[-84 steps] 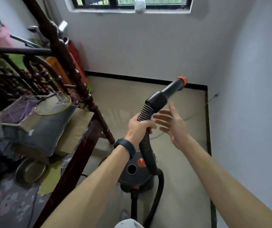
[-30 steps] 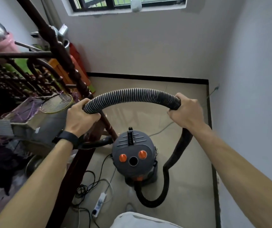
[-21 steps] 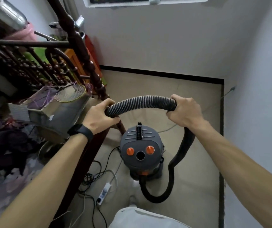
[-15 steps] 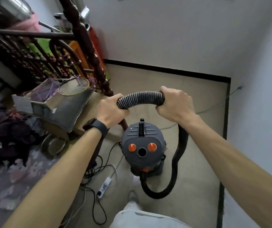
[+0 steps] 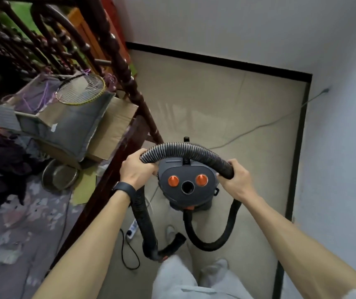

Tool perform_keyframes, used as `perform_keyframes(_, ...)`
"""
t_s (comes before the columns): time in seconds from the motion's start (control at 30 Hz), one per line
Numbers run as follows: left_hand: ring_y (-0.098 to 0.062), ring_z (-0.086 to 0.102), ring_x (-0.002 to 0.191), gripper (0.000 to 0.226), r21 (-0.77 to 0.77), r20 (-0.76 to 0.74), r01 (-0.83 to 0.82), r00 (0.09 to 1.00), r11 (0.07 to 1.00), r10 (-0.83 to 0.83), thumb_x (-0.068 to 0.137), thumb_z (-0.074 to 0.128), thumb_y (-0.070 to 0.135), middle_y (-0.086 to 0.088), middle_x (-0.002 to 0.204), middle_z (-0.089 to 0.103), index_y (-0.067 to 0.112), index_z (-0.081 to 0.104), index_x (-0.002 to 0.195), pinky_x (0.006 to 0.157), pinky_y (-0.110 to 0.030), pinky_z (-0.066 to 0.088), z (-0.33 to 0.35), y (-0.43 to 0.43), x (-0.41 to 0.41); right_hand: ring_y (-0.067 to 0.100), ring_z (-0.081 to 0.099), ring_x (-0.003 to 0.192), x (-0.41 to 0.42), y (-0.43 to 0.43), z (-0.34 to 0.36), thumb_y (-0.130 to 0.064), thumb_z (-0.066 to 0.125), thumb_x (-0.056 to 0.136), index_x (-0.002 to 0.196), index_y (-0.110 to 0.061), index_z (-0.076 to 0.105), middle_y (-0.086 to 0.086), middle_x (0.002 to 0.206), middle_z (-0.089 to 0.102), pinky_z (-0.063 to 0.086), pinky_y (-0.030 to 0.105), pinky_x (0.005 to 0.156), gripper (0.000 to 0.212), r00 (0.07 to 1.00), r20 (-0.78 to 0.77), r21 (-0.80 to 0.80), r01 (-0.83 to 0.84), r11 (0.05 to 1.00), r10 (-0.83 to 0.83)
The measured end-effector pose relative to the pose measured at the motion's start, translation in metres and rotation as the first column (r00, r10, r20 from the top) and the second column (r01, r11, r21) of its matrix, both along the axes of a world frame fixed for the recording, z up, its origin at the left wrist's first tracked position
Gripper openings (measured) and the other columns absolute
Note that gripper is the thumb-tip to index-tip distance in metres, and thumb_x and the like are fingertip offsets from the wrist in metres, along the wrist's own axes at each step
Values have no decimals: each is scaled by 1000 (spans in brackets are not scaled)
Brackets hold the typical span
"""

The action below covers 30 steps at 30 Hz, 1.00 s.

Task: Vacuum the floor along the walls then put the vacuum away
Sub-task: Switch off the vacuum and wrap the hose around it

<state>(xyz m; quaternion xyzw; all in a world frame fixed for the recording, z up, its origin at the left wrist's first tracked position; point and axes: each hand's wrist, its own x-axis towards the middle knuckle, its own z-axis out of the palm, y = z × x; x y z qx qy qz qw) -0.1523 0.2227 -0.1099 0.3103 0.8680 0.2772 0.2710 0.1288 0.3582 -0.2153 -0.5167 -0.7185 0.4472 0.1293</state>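
Fingers (image 5: 235, 164) of both my hands are curled tight round the hose (image 5: 185, 148), with the left hand (image 5: 136, 169) and the right hand (image 5: 237, 180) at either end of an arch. Since half a second ago that arch has dropped until it hangs right over the lid of the vacuum canister (image 5: 186, 182), which stands between my fists. I judge the sweeping is over and I am coiling the hose for stowing. A bed frame (image 5: 129, 87) crowds just left of my left fingers, with a cardboard box (image 5: 108, 130) and a steel bowl (image 5: 59, 178) beyond it. Below my left fist the nozzle (image 5: 174, 244) dangles near a power strip (image 5: 133, 228), whose cable (image 5: 122, 247) could snag.
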Motion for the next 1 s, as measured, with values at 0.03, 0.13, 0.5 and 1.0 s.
perform_keyframes(0.03, -25, 65, 59, 26, -7, 40, -33, 999, 999, 34, 51, 64, 22, 5, 60, 65, 31, 64, 76, 62, -46, 59, -11, 0, -10, 2, 62, 85, -6, 3, -8, -43, 76, 78, 97, -45, 54, -15, 90, 65, 43, 21, 65, 29, 1000, 12, -19, 5, 1000, -5)
perform_keyframes(0.13, -22, 62, 49, 27, -26, 169, -133, 976, 991, 135, 45, 66, 20, 3, 58, 66, 29, 66, 71, 56, -43, 56, -40, 5, -45, 9, 62, 88, -34, 13, -27, -54, 75, 82, 99, -42, 53, -13, 94, 64, 45, 25, 69, 30, 1000, 8, -4, 16, 1000, -16)
perform_keyframes(0.5, -18, 59, 45, 18, -220, 426, -264, 840, 939, 336, 45, 67, 16, 10, 50, 62, 32, 66, 51, 49, -26, 46, -168, 83, -152, 30, 55, 111, -175, 129, -101, -52, 68, 95, 133, -35, 42, 7, 123, 58, 48, 50, 95, 50, 985, 166, 153, 21, 988, -46)
perform_keyframes(1.0, -22, 47, 39, 13, -486, 433, -412, 653, 771, 622, 31, 59, 7, -9, 48, 52, 14, 57, 41, 47, -29, 41, -312, 52, -188, 30, 25, 149, -283, 162, -241, -74, 40, 97, 150, -48, 42, -2, 158, 39, 30, 59, 117, 60, 818, 526, -104, -209, 972, 232)
